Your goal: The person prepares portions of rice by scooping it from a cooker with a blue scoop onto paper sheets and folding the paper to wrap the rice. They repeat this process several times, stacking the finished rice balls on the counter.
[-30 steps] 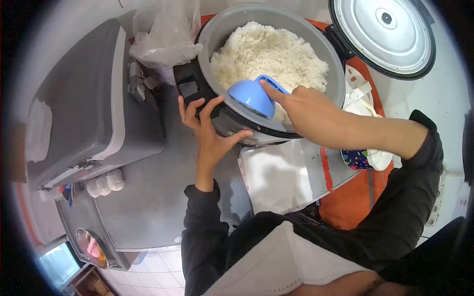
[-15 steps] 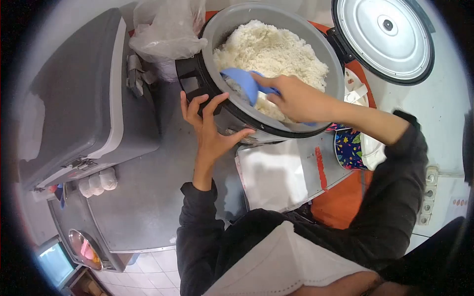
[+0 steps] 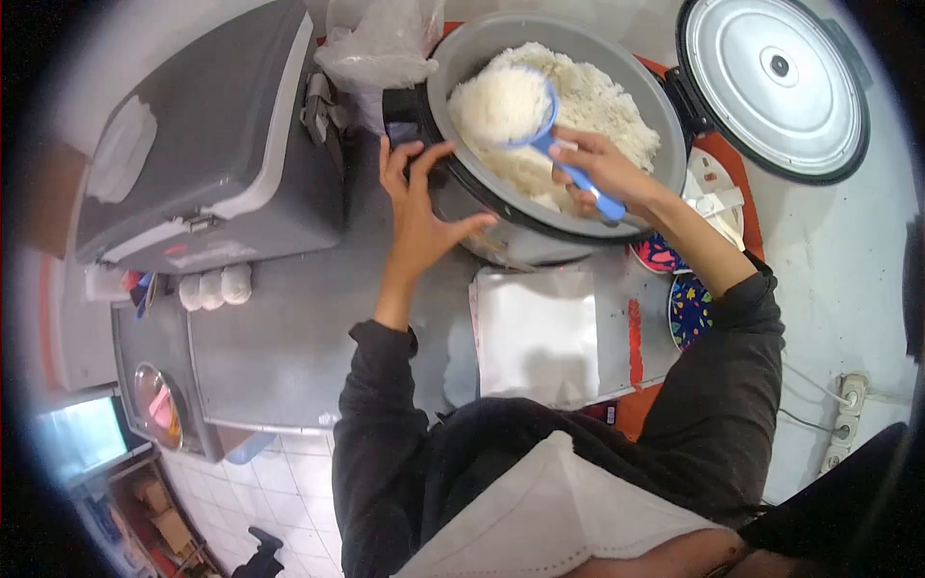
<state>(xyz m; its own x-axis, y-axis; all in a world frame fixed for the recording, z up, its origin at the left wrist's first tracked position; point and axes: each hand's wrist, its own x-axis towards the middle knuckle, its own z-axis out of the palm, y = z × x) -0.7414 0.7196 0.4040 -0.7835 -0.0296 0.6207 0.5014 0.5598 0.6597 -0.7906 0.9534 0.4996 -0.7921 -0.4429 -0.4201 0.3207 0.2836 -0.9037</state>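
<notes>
My right hand [image 3: 609, 171] grips the handle of a blue rice scoop [image 3: 545, 141]. The scoop is heaped with white rice and is over the left part of a large rice cooker [image 3: 440, 91]. Below it, more cooked rice [image 3: 609, 108] lies in the grey pot, reaching high against the far side. My left hand [image 3: 421, 207] is at the cooker's near-left edge, its fingers and thumb spread. Its fingertips rest at or very near the rim beside the black side handle; the exact contact is hard to see.
The cooker's round lid [image 3: 761, 111] stands open at the right. White paper sheets [image 3: 536, 332] lie on the metal counter [image 3: 289, 337] in front. A grey cooler box [image 3: 212, 116] and a clear plastic bag [image 3: 378, 53] are to the left; patterned bowls [image 3: 689, 308] sit by my right forearm.
The scoop has come up from the near-left inner wall of the pot and now shows a full heap of rice. My left hand stays by the rim. The whole view has shifted slightly.
</notes>
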